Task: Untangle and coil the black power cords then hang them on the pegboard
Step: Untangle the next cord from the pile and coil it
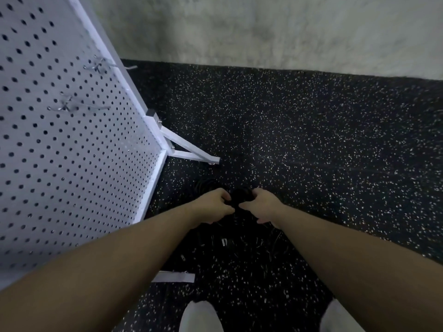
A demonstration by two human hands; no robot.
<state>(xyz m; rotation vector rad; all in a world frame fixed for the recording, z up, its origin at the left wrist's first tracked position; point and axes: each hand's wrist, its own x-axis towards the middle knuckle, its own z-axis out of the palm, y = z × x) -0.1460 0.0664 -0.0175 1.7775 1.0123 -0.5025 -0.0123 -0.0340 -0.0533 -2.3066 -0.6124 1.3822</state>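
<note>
Both hands grip one bundle of black cords [242, 197] at frame centre, slightly toward 6 o'clock. The left hand [214, 205] curls round its 9 o'clock side, the right hand [263, 205] round its 3 o'clock side, so the bundle's long axis runs roughly 9 to 3. More cord hangs and lies below the hands toward 6 o'clock, black on the dark speckled floor [323, 144]; its loops and plugs are hard to make out. No writing is readable. The pegboard [72, 149] fills the 9 to 11 o'clock area, cut off by the frame, with two hooks [72, 106] on it. Its foot [191, 152] rests on the floor.
</note>
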